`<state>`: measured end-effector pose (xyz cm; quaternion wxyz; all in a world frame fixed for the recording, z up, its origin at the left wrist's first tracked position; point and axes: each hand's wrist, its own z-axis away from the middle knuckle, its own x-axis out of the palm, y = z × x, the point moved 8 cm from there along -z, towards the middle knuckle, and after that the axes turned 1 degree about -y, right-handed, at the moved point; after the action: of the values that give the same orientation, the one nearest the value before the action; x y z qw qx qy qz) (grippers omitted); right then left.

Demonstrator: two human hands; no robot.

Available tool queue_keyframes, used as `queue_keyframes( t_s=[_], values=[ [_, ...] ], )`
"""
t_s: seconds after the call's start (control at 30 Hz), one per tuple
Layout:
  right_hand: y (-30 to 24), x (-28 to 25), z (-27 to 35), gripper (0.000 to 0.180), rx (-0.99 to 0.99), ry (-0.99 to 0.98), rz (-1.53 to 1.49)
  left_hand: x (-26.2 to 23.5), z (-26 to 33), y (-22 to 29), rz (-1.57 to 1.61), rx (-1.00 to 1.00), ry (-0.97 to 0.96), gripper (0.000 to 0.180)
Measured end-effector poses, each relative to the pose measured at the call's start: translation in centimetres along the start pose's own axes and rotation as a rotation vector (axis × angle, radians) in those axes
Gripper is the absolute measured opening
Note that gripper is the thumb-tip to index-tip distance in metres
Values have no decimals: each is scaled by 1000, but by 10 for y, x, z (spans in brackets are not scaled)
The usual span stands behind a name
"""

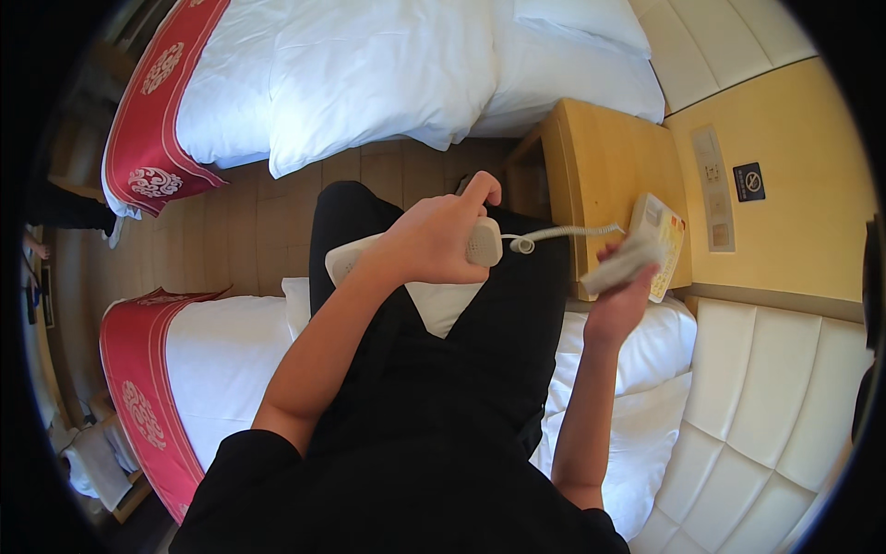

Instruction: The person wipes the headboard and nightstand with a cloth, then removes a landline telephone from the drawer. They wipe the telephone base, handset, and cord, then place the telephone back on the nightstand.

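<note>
Above my lap, my left hand (426, 238) is wrapped round a white telephone handset (484, 244), index finger and thumb lying along it. A coiled white cord (574, 231) runs from the handset's right end toward the telephone base (653, 218) on the nightstand. My right hand (622, 309) is closed on a pale folded cloth (620, 266), smeared by motion, in front of the base. The cloth hides part of the base; whether it touches the base I cannot tell.
The wooden nightstand (609, 152) stands between two white beds, one far (369, 74), one under me (231, 346), each with a red runner (138, 415). Padded headboards and a socket panel (712, 189) line the right wall. Another person's dark-clothed leg (74, 205) shows at far left.
</note>
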<state>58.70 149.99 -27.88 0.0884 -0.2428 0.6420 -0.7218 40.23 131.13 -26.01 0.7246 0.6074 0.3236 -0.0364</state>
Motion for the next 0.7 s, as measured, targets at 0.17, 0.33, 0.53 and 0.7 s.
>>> queue_keyframes(
  t_s=[0.17, 0.33, 0.53, 0.7],
  values=[
    [-11, 110, 41, 30, -517, -577, 754, 16, -8, 12, -2, 10, -28, 72],
    [21, 102, 37, 34, -409, -642, 1037, 18, -6, 7, -70, -10, -56, 75],
    [21, 81, 24, 43, -259, -478, 783, 25, -6, 6, -84, 35, -63, 76],
    [-16, 44, 7, 48, -293, -113, 404, 28, -12, 8, -30, 38, -76, 75]
  ],
)
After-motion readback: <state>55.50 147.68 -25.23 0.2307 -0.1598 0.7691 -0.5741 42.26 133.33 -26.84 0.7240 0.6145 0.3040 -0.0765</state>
